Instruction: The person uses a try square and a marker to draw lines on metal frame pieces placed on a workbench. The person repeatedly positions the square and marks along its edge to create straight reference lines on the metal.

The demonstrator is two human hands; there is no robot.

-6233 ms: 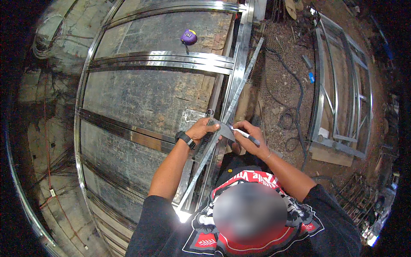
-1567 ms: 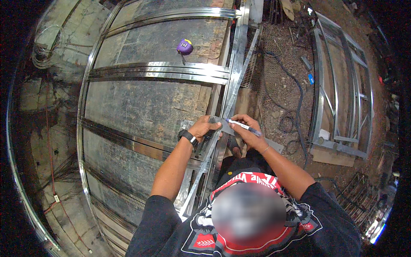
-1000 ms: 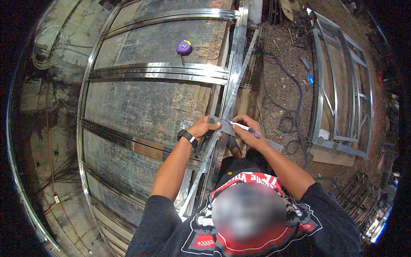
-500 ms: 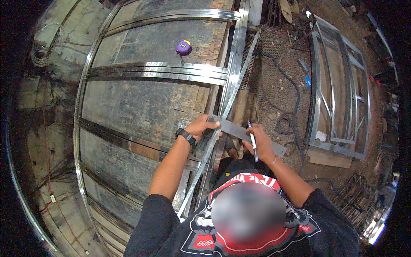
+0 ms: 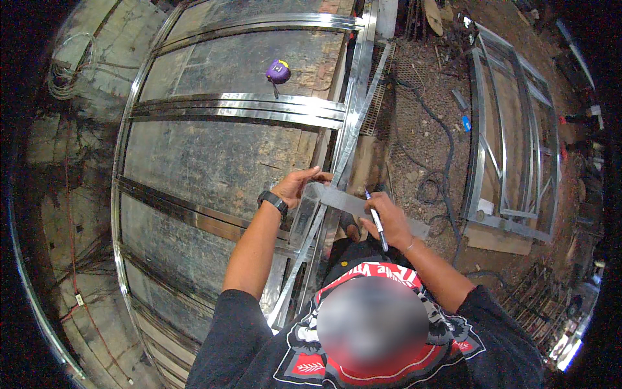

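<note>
A white pen (image 5: 378,227) with a dark tip is gripped in my right hand (image 5: 391,219). The same hand's fingers also hold a flat grey metal square (image 5: 346,201), whose wide blade runs left over a long, thin metal strip (image 5: 304,249). A shorter, blurred leg of the square seems to bend down at its left end. My left hand (image 5: 300,184), with a black watch on the wrist, is beside that corner. Its fingers are stretched out and the thumb is partly hidden. The strip lies slantwise along the near edge of a shiny metal frame (image 5: 230,111).
A purple tape measure (image 5: 278,71) rests on the dark worn board (image 5: 207,152) inside the frame. To the right, a second metal frame (image 5: 476,139) lies on the ground. A dark cable (image 5: 447,155) winds over the gravel, near a metal grating (image 5: 376,91).
My left hand has let go of the square's left end and opened beside it. The square has turned and shifted slightly down and left. My right hand has moved slightly left, still holding the pen.
</note>
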